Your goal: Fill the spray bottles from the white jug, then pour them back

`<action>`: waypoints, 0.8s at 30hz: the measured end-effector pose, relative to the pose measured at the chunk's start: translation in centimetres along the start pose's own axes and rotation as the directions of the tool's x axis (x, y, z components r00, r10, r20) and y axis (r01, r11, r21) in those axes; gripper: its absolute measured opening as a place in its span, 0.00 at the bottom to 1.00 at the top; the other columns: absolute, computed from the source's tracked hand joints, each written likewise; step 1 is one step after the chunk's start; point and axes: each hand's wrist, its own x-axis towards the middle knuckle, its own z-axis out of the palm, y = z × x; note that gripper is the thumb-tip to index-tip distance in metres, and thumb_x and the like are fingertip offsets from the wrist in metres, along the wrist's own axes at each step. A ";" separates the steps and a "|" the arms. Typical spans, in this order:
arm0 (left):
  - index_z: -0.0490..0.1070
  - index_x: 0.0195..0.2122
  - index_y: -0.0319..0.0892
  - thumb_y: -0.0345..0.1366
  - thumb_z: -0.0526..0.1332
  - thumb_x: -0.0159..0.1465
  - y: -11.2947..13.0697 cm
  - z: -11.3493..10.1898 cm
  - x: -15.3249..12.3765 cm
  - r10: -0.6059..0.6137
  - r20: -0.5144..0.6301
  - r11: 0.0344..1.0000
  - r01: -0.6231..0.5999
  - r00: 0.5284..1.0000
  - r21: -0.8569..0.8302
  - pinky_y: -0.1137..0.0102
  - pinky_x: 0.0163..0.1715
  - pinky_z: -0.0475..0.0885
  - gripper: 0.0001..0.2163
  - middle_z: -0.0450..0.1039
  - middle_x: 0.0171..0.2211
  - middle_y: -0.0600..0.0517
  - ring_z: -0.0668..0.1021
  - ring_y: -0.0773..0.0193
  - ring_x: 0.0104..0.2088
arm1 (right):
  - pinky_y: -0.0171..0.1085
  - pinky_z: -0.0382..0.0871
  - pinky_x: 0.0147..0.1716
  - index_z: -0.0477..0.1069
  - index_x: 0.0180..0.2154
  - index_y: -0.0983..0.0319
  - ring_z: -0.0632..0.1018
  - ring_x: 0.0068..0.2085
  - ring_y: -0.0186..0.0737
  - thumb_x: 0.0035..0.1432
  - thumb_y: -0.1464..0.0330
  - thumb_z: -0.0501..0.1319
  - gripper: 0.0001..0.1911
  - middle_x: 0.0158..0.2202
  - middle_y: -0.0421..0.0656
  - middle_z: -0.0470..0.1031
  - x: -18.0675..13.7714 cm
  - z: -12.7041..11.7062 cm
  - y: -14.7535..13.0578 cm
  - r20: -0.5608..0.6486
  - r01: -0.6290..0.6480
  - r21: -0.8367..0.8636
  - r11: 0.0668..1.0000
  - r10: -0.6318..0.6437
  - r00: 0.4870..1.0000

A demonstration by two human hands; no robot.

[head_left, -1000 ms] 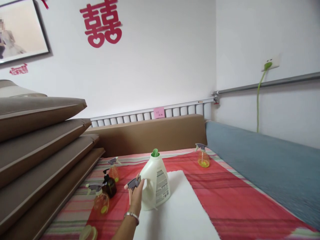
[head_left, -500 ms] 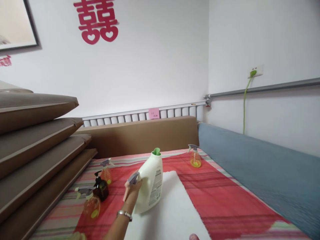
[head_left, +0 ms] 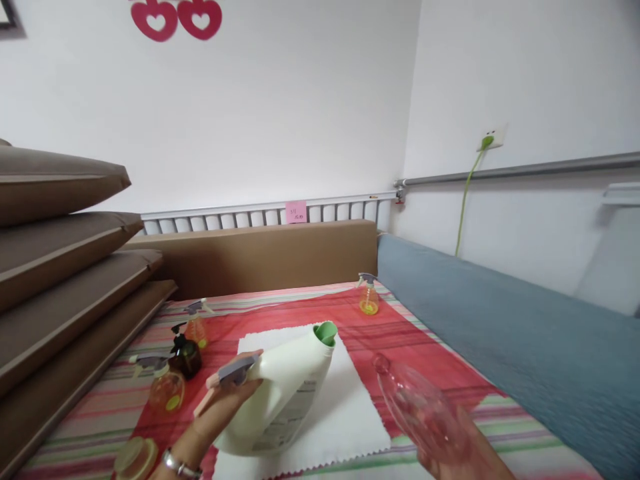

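My left hand, with a silver bracelet at the wrist, grips the handle of a large pale-green detergent bottle. The bottle tilts to the right, its green spout uncapped, over a white scallop-edged mat. A grey and pink spray trigger head is also held in that hand. My right hand is closed around a transparent pink bottle with no top on it. Its open neck leans up and left, apart from the spout. No liquid is seen passing between them.
Spray bottles with yellow liquid stand at left, back left and back right. A dark pump bottle and a pale-lidded jar are at left. Brown cushions are stacked left; a blue padded edge runs right.
My left hand has tipped the detergent bottle further to the right and lower. My right hand has come up into view with the pink bottle. The camera view has shifted slightly.
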 end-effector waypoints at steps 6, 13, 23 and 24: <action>0.73 0.43 0.45 0.36 0.66 0.47 0.3 1.3 0.5 0.041 0.089 0.998 -0.045 0.995 0.034 0.58 0.53 0.65 0.19 0.77 0.42 0.49 0.75 0.50 0.46 | 0.40 0.75 0.29 0.68 0.48 0.54 0.79 0.37 0.44 0.53 0.63 0.65 0.20 0.39 0.41 0.80 0.9 3.8 -4.2 -0.012 0.128 -0.092 0.988 -0.129 0.992; 0.73 0.43 0.43 0.36 0.59 0.51 1.3 2.6 0.9 0.113 0.242 0.964 -0.166 0.964 0.208 0.61 0.47 0.68 0.17 0.75 0.39 0.49 0.74 0.53 0.44 | 0.35 0.75 0.24 0.71 0.37 0.55 0.76 0.26 0.35 0.50 0.63 0.67 0.12 0.28 0.35 0.77 3.4 5.7 -6.9 0.030 0.175 -0.271 0.946 -0.174 0.984; 0.72 0.44 0.44 0.34 0.58 0.53 0.3 2.7 1.3 0.158 0.255 0.945 -0.221 0.954 0.240 0.66 0.43 0.69 0.16 0.75 0.39 0.51 0.74 0.56 0.42 | 0.32 0.71 0.22 0.68 0.37 0.55 0.71 0.20 0.30 0.53 0.59 0.64 0.12 0.23 0.33 0.72 4.5 5.3 -7.9 0.001 0.073 -0.464 0.883 -0.082 0.997; 0.72 0.44 0.44 0.33 0.58 0.53 0.2 2.8 1.3 0.164 0.253 0.944 -0.226 0.954 0.242 0.67 0.42 0.69 0.16 0.75 0.40 0.51 0.74 0.56 0.42 | 0.31 0.70 0.22 0.68 0.38 0.54 0.69 0.18 0.28 0.53 0.58 0.64 0.12 0.23 0.33 0.71 4.5 5.5 -8.0 -0.003 0.069 -0.483 0.873 -0.081 0.997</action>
